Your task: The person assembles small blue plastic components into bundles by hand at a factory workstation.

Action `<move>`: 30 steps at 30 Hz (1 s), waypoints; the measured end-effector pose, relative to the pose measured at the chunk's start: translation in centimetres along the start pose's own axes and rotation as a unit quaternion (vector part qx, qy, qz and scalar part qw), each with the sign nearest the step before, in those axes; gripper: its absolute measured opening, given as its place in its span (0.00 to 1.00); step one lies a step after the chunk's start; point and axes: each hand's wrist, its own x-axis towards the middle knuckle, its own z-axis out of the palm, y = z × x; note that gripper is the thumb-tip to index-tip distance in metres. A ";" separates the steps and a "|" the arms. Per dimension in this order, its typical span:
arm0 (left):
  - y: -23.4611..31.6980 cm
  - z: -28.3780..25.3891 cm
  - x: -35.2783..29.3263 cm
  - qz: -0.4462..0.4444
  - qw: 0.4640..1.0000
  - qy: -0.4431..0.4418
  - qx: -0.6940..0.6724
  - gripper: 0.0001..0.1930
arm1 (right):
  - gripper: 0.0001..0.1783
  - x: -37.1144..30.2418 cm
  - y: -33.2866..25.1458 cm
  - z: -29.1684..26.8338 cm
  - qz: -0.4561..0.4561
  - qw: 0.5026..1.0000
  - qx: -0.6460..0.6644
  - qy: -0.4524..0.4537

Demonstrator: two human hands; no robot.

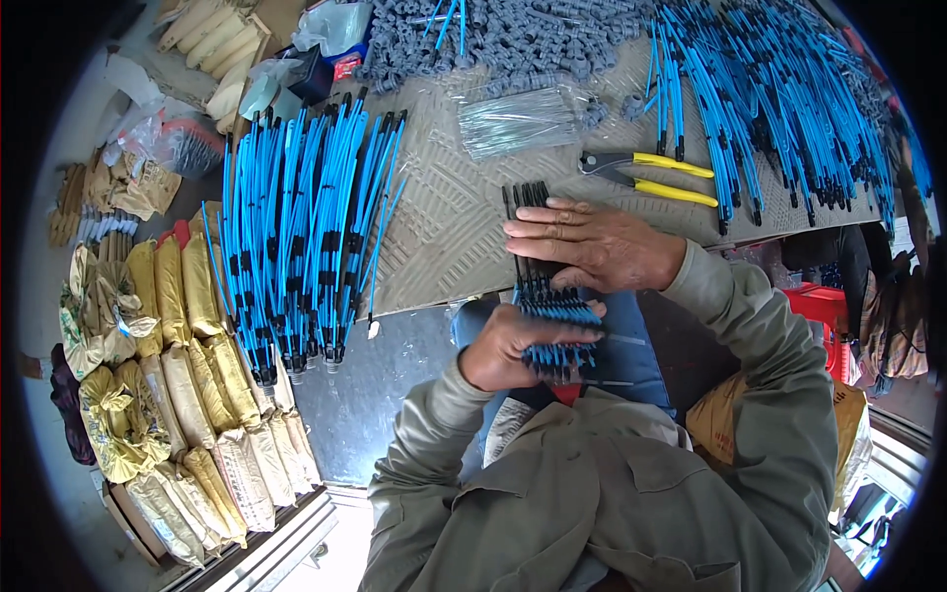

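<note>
My left hand (513, 345) grips a bundle of blue cables with black ends (548, 314) just off the near edge of the metal table (444, 227). The bundle's black tips (526, 195) lie on the table top. My right hand (589, 242) lies flat across the bundle's upper part, fingers pointing left, pressing it against the table edge. Both forearms wear olive-grey sleeves.
A big row of blue cables (301, 227) hangs over the table's left edge. Another blue cable heap (779, 99) fills the far right. Yellow-handled pliers (651, 176) lie behind my right hand. A clear packet of thin ties (518, 120), grey parts (513, 35) and yellow sacks (187, 375) are around.
</note>
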 end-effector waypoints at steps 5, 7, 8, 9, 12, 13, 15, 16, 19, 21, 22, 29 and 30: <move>-2.4 3.1 -1.5 -0.203 0.882 0.147 -0.398 0.22 | 0.33 0.0 0.8 1.0 0.012 0.999 0.036 -0.003; -1.5 2.8 -1.0 -0.169 0.920 0.157 -0.317 0.23 | 0.33 0.1 1.0 0.8 0.005 1.000 0.025 0.002; -0.9 2.3 -0.7 -0.170 0.920 0.161 -0.316 0.23 | 0.33 0.4 0.9 0.2 0.002 1.000 0.026 0.003; -0.5 1.3 0.0 -0.051 0.973 0.148 -0.170 0.24 | 0.33 0.8 1.0 -0.7 -0.007 1.000 0.001 0.007; -1.5 0.1 0.2 0.180 0.970 0.096 0.135 0.25 | 0.33 0.5 1.7 -0.1 -0.016 0.999 -0.044 0.023; -1.3 0.1 -0.2 0.124 0.985 0.070 0.098 0.25 | 0.32 0.4 1.6 -0.1 -0.021 0.999 -0.044 0.024; -1.0 -0.2 -0.5 0.029 0.999 0.015 0.031 0.27 | 0.32 0.0 1.7 -0.9 -0.032 0.997 -0.067 0.029; -1.1 -0.3 -1.0 -0.051 0.999 -0.005 -0.009 0.28 | 0.32 -0.2 1.7 -0.3 -0.029 0.996 -0.083 0.020; -0.7 -0.7 -1.6 0.045 0.989 -0.051 0.129 0.31 | 0.32 -0.1 1.8 1.3 -0.082 0.985 -0.149 0.019; 0.7 -0.3 -1.8 -0.050 0.995 -0.058 0.070 0.31 | 0.28 -0.2 0.8 1.2 -0.005 0.997 0.068 0.035; 1.3 -0.1 -1.9 -0.037 0.994 -0.066 0.078 0.31 | 0.28 -0.2 0.3 1.0 -0.002 0.998 0.052 0.042; 2.9 -0.2 -1.5 -0.121 0.990 -0.058 0.048 0.33 | 0.28 -0.8 0.5 0.8 -0.024 0.998 0.038 0.037; 3.2 -0.5 -1.3 -0.117 0.990 -0.058 0.051 0.33 | 0.28 -0.7 0.6 0.5 -0.025 0.998 0.033 0.038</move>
